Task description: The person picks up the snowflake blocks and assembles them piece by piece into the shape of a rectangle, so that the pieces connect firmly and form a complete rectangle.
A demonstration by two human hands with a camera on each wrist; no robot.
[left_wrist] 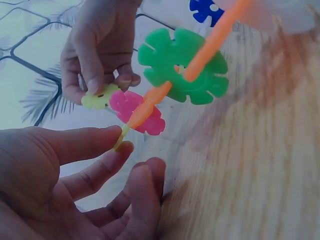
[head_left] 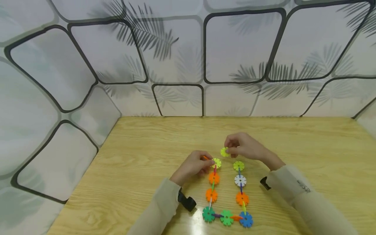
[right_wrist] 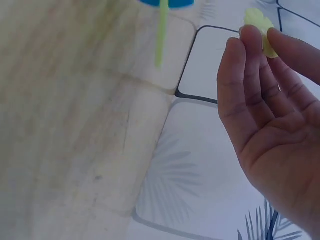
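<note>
In the head view, my left hand [head_left: 197, 163] pinches a yellow notched plastic disc [head_left: 217, 163] between thumb and forefinger. That disc tops the left side of a U-shaped chain of interlocking discs. A red disc [head_left: 215, 169], seen edge-on, links it to an orange disc [head_left: 214, 178]. A sliver of orange shows beside the left fingers. My right hand [head_left: 243, 146] pinches a loose yellow disc [head_left: 224, 152] just beyond the gap between the chain's two ends. A yellow-green disc [head_left: 239, 165] tops the right side, apart from both hands. In the right wrist view, fingertips partly cover the held yellow disc [right_wrist: 257, 22].
The chain lies on a wooden table [head_left: 141, 140]. A dark green disc [head_left: 208, 214] and a blue disc [head_left: 246, 219] form its near corners, with a lighter green disc [head_left: 227, 217] between them. A patterned wall [head_left: 179, 101] stands behind the table.
</note>
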